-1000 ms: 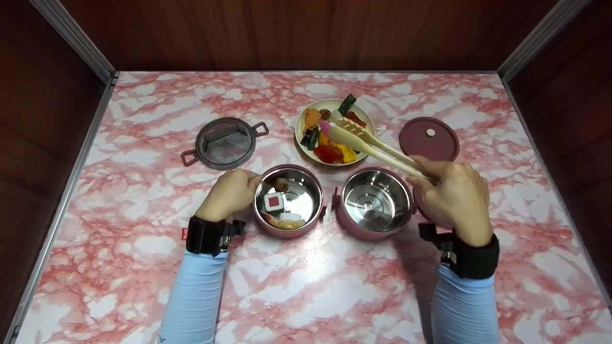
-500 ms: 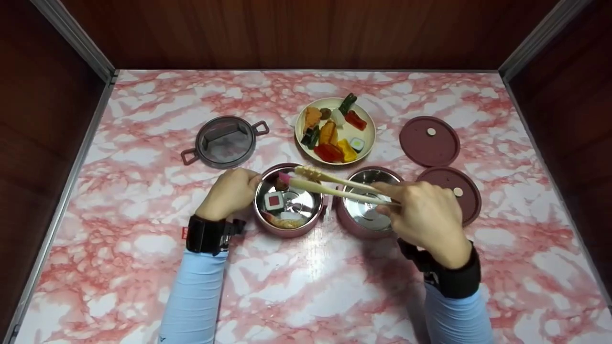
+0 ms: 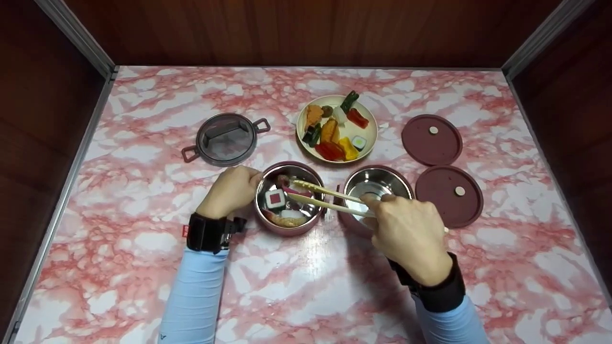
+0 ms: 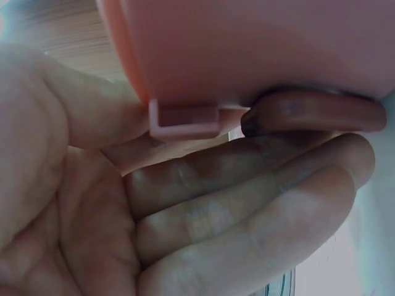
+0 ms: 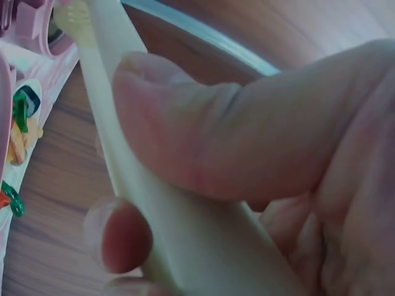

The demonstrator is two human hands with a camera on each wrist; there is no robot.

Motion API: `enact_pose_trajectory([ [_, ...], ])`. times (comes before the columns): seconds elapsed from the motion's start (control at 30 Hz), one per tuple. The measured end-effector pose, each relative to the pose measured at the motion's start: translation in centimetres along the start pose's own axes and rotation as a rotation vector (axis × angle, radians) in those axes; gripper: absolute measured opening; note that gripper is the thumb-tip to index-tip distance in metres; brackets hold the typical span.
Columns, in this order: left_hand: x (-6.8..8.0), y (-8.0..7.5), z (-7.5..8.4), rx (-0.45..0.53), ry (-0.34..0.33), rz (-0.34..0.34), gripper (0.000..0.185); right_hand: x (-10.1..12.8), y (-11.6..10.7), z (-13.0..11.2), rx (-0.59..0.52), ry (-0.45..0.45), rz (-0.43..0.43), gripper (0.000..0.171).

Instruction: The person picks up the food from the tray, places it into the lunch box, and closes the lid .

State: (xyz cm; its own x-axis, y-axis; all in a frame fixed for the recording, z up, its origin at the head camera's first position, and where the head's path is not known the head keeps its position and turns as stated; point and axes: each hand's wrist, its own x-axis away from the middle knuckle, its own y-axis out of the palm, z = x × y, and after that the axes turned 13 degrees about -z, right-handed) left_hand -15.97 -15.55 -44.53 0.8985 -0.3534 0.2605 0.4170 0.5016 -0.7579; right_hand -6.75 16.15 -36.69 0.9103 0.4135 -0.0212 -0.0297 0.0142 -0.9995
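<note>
My left hand grips the left side of a pink pot, by the handle. A play sushi roll, a fried shrimp and a small brown ball lie inside that pot. With my right hand I hold cream tongs, whose ends reach into the pot. Something pink shows between the tong ends; whether it is a food piece or part of the tongs I cannot tell. A second steel-lined pot stands under my right hand, partly covered.
Behind the pots a cream plate carries several play foods. A grey lid with handles lies at left. Two maroon lids lie at right. Dark wood walls edge the marbled table.
My right hand has brought the tongs from above the plate down and left into the left pot. The tong ends now sit deeper in it. My left hand stays at the pot.
</note>
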Motion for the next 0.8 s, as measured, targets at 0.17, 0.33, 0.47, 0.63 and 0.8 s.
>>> enact_pose_trajectory([
  [0.17,0.0,0.0,0.1,0.004,-0.004,-0.002,0.037,0.0,0.2,-0.7,0.019,0.011,-0.028,0.019],
  [0.33,0.1,0.0,0.1,0.000,-0.005,-0.009,0.037,0.0,0.3,-1.1,-0.002,0.025,-0.085,0.018],
  [0.47,0.1,0.0,0.1,-0.008,-0.007,-0.009,0.037,0.1,0.2,-1.3,-0.010,0.031,-0.109,0.019],
  [0.63,0.1,-0.1,0.2,0.000,-0.015,-0.012,0.037,0.1,-0.1,-1.1,-0.032,0.042,-0.139,0.020],
  [0.8,0.1,-0.1,0.2,0.008,-0.014,-0.016,0.035,0.2,-0.6,-0.3,-0.063,0.060,-0.130,0.027],
])
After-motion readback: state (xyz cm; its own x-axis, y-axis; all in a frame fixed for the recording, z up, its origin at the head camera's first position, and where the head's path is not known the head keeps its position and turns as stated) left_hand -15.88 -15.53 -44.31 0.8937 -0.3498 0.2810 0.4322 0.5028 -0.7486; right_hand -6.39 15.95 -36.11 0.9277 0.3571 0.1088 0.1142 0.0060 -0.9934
